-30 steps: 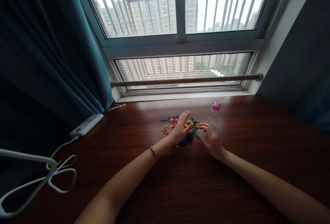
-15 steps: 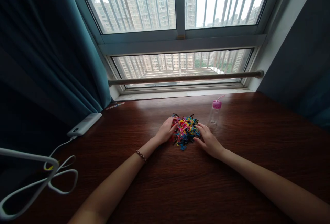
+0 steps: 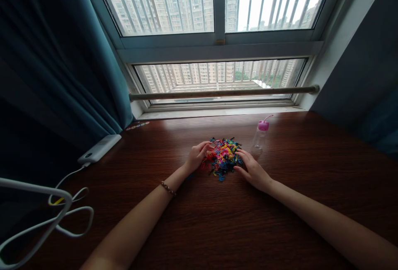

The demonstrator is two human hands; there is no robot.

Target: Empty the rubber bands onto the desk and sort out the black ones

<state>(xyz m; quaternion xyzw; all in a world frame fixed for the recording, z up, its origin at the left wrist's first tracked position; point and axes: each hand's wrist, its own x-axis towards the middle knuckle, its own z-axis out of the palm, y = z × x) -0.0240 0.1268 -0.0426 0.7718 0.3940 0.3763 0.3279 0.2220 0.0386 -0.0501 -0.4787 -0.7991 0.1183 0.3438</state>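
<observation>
A heap of small coloured rubber bands (image 3: 224,156) lies on the dark wooden table, pink, red and yellow with blue and black ones among them. At its upper left edge is my left hand (image 3: 196,157), fingers stretched toward the heap and thumb a little apart; I see nothing held in it. Several red bands lie loose just below those fingertips. My right hand (image 3: 254,173) rests on the opposite side, open, with its fingertips touching the heap's right edge and the thumb apart. A clear bottle (image 3: 259,141) with a pink lid and straw stands behind the right hand.
At the left lies a white power bank (image 3: 99,150) with a white cable (image 3: 66,174). A bent white tube (image 3: 37,185) reaches in from the left edge. Blue curtain (image 3: 102,75) hangs by the window, and a metal rail (image 3: 224,94) crosses it behind the table (image 3: 217,228).
My left hand has shifted slightly left, away from the heap, and red bands now show spread at the heap's left side. My right hand has stayed nearly still.
</observation>
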